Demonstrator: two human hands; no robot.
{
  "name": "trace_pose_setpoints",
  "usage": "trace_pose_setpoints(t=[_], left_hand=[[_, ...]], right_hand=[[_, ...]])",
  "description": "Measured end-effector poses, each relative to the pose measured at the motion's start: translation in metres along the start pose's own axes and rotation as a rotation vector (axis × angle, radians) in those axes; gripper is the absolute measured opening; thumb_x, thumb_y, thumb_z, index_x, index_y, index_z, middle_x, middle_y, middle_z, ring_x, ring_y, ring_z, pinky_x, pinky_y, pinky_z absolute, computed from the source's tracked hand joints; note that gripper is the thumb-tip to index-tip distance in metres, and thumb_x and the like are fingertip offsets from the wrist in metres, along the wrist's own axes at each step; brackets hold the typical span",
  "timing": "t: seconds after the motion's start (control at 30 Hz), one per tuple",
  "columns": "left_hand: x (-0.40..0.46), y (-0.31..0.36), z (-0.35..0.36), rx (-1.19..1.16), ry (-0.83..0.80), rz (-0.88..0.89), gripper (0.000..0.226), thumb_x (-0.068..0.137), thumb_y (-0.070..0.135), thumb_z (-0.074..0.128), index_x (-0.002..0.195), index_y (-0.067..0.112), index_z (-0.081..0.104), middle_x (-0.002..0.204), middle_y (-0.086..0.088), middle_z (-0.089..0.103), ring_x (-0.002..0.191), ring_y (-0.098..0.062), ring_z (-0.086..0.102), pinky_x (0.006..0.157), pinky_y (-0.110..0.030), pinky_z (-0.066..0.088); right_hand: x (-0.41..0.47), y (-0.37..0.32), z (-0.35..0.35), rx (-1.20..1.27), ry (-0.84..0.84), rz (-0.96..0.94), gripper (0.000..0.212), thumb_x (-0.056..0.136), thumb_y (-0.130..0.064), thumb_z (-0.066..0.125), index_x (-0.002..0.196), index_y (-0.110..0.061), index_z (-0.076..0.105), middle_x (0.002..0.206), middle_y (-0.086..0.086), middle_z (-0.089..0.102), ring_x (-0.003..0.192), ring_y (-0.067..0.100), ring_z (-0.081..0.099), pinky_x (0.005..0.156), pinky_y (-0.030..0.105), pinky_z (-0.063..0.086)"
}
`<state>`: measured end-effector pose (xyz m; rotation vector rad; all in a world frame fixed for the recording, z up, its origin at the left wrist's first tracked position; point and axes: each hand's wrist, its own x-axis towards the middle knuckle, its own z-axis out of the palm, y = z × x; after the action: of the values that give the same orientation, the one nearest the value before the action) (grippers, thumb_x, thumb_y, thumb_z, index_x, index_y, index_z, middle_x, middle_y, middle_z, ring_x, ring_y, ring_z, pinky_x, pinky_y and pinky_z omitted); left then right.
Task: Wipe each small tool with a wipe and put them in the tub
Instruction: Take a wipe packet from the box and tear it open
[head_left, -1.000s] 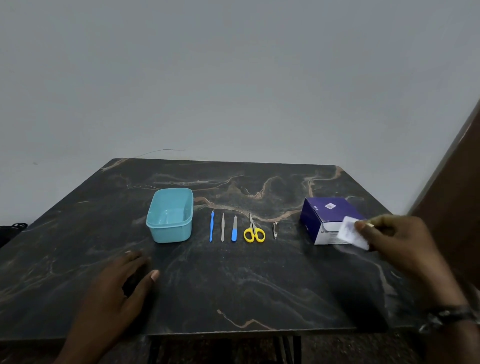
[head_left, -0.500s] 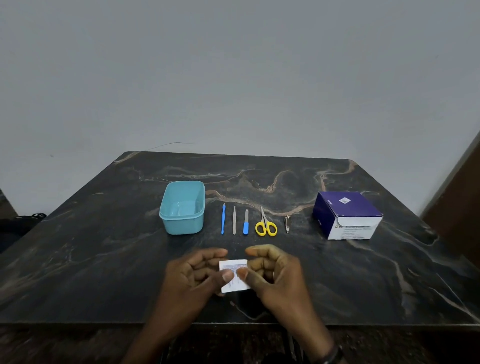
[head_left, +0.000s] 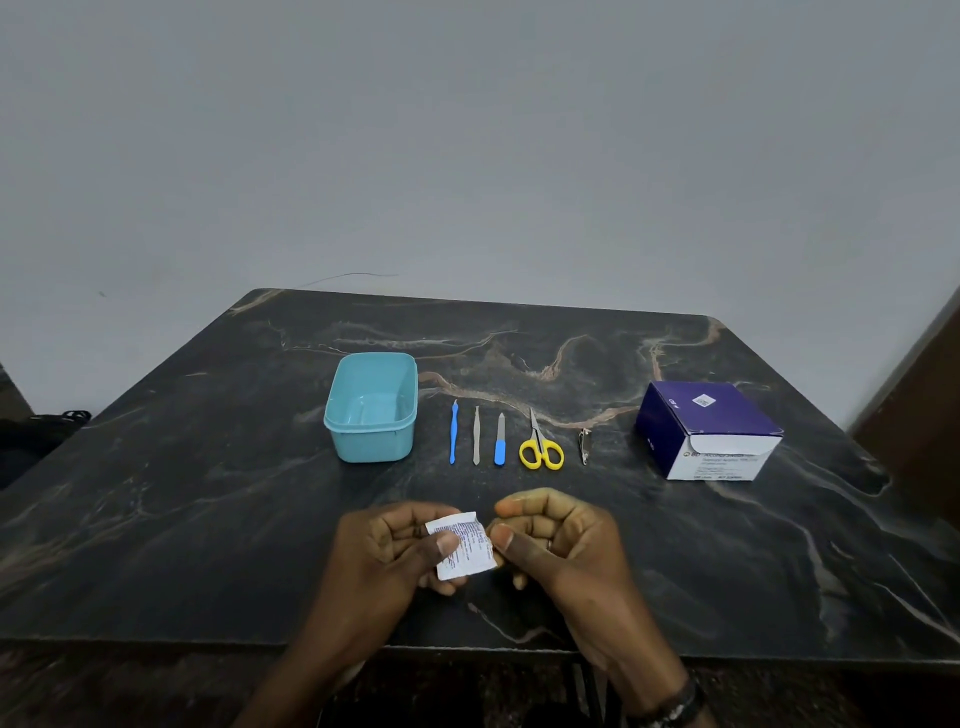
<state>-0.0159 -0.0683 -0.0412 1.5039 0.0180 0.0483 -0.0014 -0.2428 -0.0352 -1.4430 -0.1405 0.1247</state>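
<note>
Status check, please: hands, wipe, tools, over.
Left hand and right hand both pinch the wipe packet, unopened. Five tools lie unwiped beside the tub. Nothing obstructing.

Dark marbled table (head_left: 208, 519) carries a teal tub (head_left: 371, 408), five small tools (one perhaps a clipper (head_left: 584, 446)), a box (head_left: 707, 430).

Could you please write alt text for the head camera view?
Both hands, left hand and right hand, pinch a small white wipe packet above a dark marble table. Behind: an empty teal tub, five small tools, a purple box.
</note>
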Motion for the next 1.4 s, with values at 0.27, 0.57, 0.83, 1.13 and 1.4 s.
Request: trace_pose_setpoints(t=[0.27, 0.57, 0.83, 1.13, 1.4], left_hand=[[-0.0012, -0.0010, -0.0012, 0.011, -0.033, 0.005, 0.021, 0.086, -0.005, 0.063, 0.101, 0.006, 0.071, 0.077, -0.015, 0.075, 0.053, -0.021, 0.066, 0.050, -0.024, 0.054], [-0.0020, -0.0013, -0.0030, 0.098, -0.082, 0.029, 0.024, 0.088, -0.004, 0.061, 0.101, 0.011, 0.073, 0.087, -0.008, 0.077, 0.070, -0.023, 0.071, 0.057, -0.029, 0.056], [-0.0016, -0.0056, -0.0010, 0.047, -0.008, 0.023, 0.019, 0.085, -0.003, 0.064, 0.097, 0.009, 0.073, 0.080, -0.011, 0.076, 0.059, -0.018, 0.068, 0.053, -0.028, 0.054], [-0.0012, -0.0056, 0.0003, 0.034, 0.014, 0.017, 0.018, 0.085, -0.001, 0.065, 0.097, 0.009, 0.073, 0.081, -0.011, 0.077, 0.061, -0.020, 0.069, 0.055, -0.029, 0.056], [-0.0036, -0.0041, 0.0023, 0.055, 0.023, 0.027, 0.019, 0.085, -0.004, 0.065, 0.095, 0.011, 0.073, 0.080, -0.009, 0.077, 0.061, -0.018, 0.070, 0.056, -0.028, 0.057]], right_hand=[[-0.0008, -0.0011, 0.0013, -0.018, -0.043, -0.023, 0.014, 0.080, 0.009, 0.070, 0.079, -0.003, 0.063, 0.070, 0.016, 0.070, 0.055, 0.014, 0.062, 0.045, 0.021, 0.046], [-0.0043, 0.0007, 0.0018, -0.091, -0.045, -0.047, 0.023, 0.080, 0.011, 0.069, 0.071, -0.010, 0.073, 0.063, 0.015, 0.070, 0.052, 0.016, 0.060, 0.047, 0.021, 0.048], [-0.0077, 0.0013, 0.0031, -0.094, -0.009, -0.099, 0.011, 0.079, 0.007, 0.072, 0.080, -0.004, 0.074, 0.072, 0.019, 0.073, 0.058, 0.017, 0.061, 0.051, 0.023, 0.051], [-0.0081, 0.0035, 0.0029, -0.195, -0.018, -0.125, 0.017, 0.084, 0.002, 0.069, 0.077, -0.013, 0.074, 0.066, 0.007, 0.071, 0.056, 0.010, 0.059, 0.050, 0.022, 0.048], [-0.0079, 0.0050, 0.0034, -0.223, 0.014, -0.096, 0.012, 0.086, -0.007, 0.070, 0.077, -0.013, 0.077, 0.068, 0.010, 0.073, 0.055, 0.009, 0.060, 0.048, 0.021, 0.046]])
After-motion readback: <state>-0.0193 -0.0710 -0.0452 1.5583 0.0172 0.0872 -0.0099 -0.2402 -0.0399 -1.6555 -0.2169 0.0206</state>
